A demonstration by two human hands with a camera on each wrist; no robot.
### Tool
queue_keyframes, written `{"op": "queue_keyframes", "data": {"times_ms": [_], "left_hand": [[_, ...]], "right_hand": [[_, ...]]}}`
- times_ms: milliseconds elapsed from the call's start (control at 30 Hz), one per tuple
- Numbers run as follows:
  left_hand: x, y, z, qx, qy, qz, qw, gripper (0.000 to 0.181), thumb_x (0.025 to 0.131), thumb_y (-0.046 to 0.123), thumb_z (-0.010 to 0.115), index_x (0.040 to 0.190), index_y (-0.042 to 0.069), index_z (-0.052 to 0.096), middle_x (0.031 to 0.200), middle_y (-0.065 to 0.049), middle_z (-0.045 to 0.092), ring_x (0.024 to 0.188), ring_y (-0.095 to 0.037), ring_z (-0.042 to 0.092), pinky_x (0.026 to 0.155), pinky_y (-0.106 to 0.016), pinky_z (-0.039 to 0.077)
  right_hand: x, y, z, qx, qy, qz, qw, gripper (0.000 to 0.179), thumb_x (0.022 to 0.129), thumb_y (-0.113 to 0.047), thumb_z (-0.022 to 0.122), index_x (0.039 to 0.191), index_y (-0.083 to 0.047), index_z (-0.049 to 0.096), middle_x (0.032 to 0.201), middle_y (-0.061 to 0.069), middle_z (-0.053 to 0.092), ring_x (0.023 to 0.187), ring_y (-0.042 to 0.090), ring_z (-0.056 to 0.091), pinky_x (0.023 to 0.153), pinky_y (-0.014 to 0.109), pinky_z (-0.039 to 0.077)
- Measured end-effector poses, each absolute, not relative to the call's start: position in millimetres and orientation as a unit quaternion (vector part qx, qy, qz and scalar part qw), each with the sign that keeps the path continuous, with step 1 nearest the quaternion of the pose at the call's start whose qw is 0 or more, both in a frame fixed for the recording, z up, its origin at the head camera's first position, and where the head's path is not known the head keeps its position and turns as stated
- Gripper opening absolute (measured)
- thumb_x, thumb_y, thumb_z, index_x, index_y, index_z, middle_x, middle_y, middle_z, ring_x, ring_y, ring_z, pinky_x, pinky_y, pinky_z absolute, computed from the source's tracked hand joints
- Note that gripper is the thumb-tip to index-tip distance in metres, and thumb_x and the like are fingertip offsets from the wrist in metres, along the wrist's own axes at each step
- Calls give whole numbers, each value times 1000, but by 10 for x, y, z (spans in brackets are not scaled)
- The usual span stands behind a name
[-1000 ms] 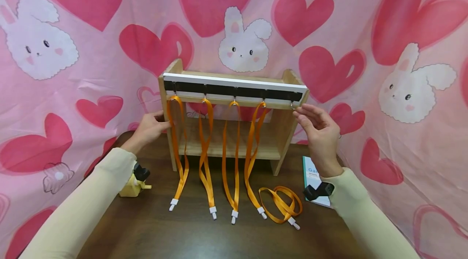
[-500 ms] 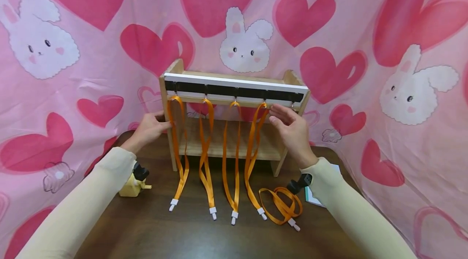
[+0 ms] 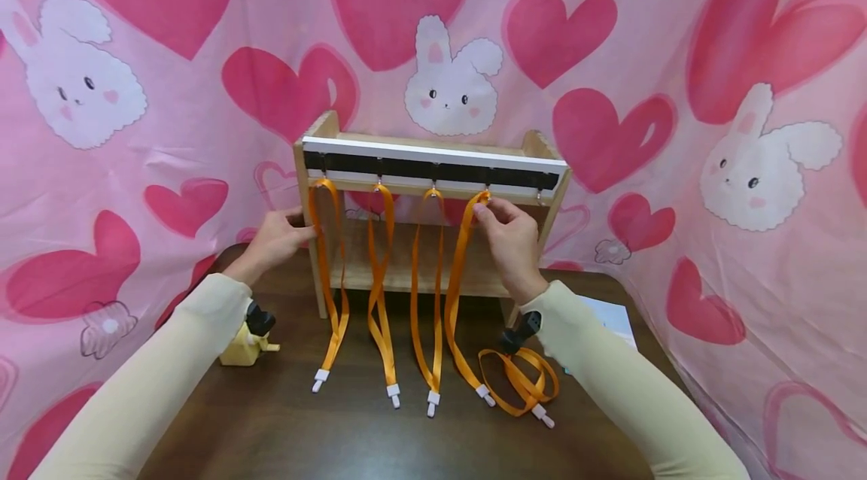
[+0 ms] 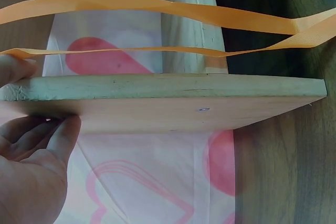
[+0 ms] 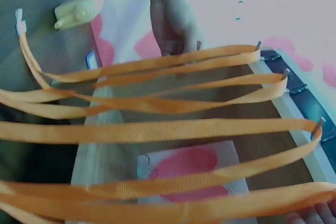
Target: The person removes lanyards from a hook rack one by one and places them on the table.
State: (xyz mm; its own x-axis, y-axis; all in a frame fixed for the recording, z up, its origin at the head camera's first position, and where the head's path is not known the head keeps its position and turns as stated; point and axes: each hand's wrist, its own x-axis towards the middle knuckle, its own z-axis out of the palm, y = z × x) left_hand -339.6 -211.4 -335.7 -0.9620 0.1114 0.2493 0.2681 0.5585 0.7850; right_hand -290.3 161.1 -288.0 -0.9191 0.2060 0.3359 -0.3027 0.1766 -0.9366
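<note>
Orange lanyards with white clips hang in a row from metal hooks on a black strip (image 3: 433, 170) along the front of a wooden rack. My left hand (image 3: 276, 235) grips the rack's left side panel (image 4: 157, 88), thumb and fingers on opposite faces. With thumb and fingers, my right hand (image 3: 513, 243) pinches the rightmost hanging lanyard (image 3: 455, 284) near its top loop, just below the hook. The right wrist view shows only a few of that hand's fingertips (image 5: 315, 214), at the bottom right corner. The hook (image 3: 540, 198) at the far right bears no lanyard.
Another orange lanyard (image 3: 520, 382) lies coiled on the dark wooden table (image 3: 325, 438), below my right forearm. Partly behind that sleeve is a white booklet (image 3: 612, 318). A small yellow object (image 3: 240, 348) with a spout-like part stands left. Pink heart-printed cloth (image 3: 284, 104) surrounds the table.
My right hand has moved left from the far-right hook to the neighbouring lanyard and has taken hold of its top. My left hand has stayed on the side panel.
</note>
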Motion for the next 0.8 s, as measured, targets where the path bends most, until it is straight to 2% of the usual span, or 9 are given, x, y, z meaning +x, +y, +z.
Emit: {"op": "queue_keyframes", "data": {"times_ms": [133,233,400,567,667,800], "left_hand": [[-3399,-2120,-3370,-107,-878,-458,89,48,96,22,68,138,-1,60,132,-27,66,108,-37,65,89,-34,60],[-3410,-2118,-3372,-107,-881,-452,93,48,96,22,68,138,0,61,132,-26,66,108,-37,65,89,-35,60],[-3429,-2100,-3366,-114,-880,-451,93,48,96,23,68,137,-1,61,131,-26,66,107,-36,65,86,-31,60],[-3402,-2089,-3356,-113,-878,-456,87,49,96,25,68,138,0,60,132,-26,66,109,-36,65,95,-46,58],[-3390,-2088,-3340,-111,-878,-457,83,50,96,26,69,138,1,60,132,-25,66,109,-35,64,98,-49,57],[-3394,-2100,-3338,-105,-878,-461,79,48,96,25,69,137,0,61,132,-25,66,108,-35,64,93,-42,59]], "right_hand": [[-2932,1501,-2870,49,-693,698,171,34,93,-23,74,118,-1,70,106,11,75,93,15,76,90,27,60],[-2959,1465,-2857,50,-649,742,162,32,94,-21,72,115,4,68,96,7,74,86,17,78,89,32,60],[-2997,1478,-2858,30,-594,787,161,28,97,-12,66,114,10,66,81,1,72,64,14,71,72,32,64],[-3007,1537,-2874,28,-574,804,154,28,96,-1,64,119,14,65,80,-2,73,53,11,61,59,28,61],[-3016,1597,-2874,35,-575,804,146,32,95,1,64,124,15,64,82,-3,76,51,10,60,58,27,61],[-3019,1651,-2872,44,-602,786,131,35,96,-1,64,126,17,61,80,-4,76,55,9,66,64,28,63]]}}
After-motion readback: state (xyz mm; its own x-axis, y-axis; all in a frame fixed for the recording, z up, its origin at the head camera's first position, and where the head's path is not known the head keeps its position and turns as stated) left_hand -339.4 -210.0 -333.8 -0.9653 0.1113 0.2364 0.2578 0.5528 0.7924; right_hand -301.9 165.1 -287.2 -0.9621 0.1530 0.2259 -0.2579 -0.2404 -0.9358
